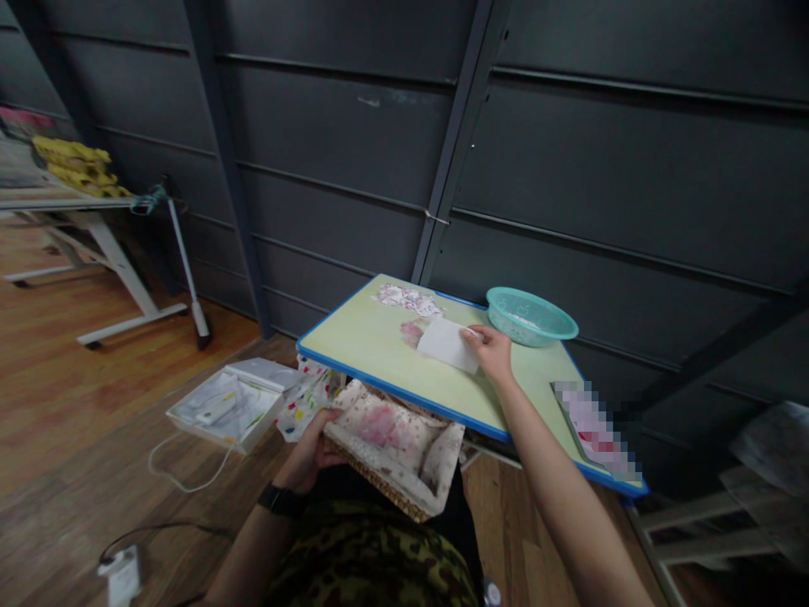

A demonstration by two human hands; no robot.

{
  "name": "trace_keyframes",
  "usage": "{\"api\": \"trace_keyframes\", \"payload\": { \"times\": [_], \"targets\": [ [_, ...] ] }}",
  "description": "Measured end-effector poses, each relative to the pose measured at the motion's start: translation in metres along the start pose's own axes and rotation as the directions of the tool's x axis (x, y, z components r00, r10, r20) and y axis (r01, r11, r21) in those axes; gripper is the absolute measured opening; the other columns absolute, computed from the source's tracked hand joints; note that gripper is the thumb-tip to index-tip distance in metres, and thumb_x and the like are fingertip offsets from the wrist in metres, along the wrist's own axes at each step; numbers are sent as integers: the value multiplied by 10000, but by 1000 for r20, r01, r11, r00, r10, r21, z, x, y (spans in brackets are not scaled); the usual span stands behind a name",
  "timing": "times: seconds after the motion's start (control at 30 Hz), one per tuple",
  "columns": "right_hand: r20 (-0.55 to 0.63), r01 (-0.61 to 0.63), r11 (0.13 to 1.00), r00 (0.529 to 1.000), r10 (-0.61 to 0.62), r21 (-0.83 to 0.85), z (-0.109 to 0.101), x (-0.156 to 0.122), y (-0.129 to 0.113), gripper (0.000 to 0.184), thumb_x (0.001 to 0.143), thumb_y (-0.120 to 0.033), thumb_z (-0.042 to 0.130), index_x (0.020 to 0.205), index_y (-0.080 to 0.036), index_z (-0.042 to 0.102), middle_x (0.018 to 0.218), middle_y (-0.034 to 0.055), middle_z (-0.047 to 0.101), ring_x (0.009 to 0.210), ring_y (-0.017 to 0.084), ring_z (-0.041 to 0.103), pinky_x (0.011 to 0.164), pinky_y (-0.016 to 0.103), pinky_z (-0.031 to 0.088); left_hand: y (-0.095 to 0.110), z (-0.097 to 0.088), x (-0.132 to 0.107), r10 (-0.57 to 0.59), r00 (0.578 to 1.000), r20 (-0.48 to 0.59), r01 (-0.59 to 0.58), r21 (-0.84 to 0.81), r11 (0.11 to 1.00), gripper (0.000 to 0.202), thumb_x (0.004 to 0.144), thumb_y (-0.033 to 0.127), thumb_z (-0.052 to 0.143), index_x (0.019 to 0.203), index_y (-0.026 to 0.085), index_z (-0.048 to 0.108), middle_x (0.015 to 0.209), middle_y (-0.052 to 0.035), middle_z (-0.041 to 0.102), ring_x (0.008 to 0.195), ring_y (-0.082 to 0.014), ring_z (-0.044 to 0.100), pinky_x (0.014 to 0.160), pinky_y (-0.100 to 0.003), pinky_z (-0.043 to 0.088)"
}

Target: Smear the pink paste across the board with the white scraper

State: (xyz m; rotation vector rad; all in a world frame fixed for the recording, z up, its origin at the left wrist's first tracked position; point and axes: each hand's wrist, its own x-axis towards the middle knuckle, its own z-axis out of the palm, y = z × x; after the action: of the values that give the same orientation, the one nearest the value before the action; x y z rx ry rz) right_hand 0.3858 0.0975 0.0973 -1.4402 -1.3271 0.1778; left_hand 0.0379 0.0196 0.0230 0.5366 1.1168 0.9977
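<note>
My left hand [311,455] grips the left side of a wicker basket [404,502] with a spotted cloth lining. The basket is at my lap, partly under the table's near edge, and pinkish material [383,424] lies in it. Over the table, my right hand [491,350] pinches the right end of a white sheet of paper or card [446,344]. The sheet's left edge is beside a small pink patch of material [411,332]. Farther back lies a pile of white and purplish pieces [409,299].
The yellow table [354,337] has a blue rim. On it are a turquoise plastic basket [531,319] and a pixelated flat item [594,430]. Left on the floor sits an open white box [224,405] with a cable. A dark panelled wall [334,135] stands behind.
</note>
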Motion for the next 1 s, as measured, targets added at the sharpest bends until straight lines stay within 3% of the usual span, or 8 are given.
{"api": "trace_keyframes", "payload": {
  "times": [0.2, 0.37, 0.53, 1.0],
  "targets": [
    [-63, -15, 1000, 998, 15, 11, 0, 1, -1, 537, 724, -674, 676, 779, -158, 813, 768, 117, 772, 668, 229, 616, 615, 334, 463, 2, 3, -1, -44, 999, -31, 45, 37, 998, 171, 804, 339, 666, 884, 195, 619, 637, -16, 685, 555, -205, 668, 539, -336, 619],
    [-7, -22, 999, 1000, 22, 25, 1, 1, -2, 517, 693, -667, 691, 753, -167, 810, 759, 113, 778, 664, 234, 622, 617, 336, 459, 5, 6, -5, -54, 998, -32, 55, 31, 998, 147, 811, 327, 642, 874, 197, 615, 614, -8, 667, 540, -203, 662, 541, -335, 618],
    [-45, -25, 1000, 999, 25, 6, -1, 0, -3, 526, 680, -678, 671, 741, -171, 794, 729, 110, 762, 652, 242, 618, 619, 346, 440, 6, 7, -7, -56, 997, -52, 58, 43, 997, 152, 804, 339, 632, 853, 197, 606, 586, -9, 650, 523, -207, 651, 529, -340, 612],
    [-2, -35, 999, 999, 35, 25, 1, 1, -4, 521, 675, -682, 694, 746, -176, 792, 726, 99, 766, 648, 233, 612, 617, 342, 451, 4, 3, -2, -60, 998, -27, 61, 28, 998, 215, 767, 349, 720, 883, 191, 632, 647, -24, 677, 544, -207, 662, 551, -344, 615]
  ]
}}
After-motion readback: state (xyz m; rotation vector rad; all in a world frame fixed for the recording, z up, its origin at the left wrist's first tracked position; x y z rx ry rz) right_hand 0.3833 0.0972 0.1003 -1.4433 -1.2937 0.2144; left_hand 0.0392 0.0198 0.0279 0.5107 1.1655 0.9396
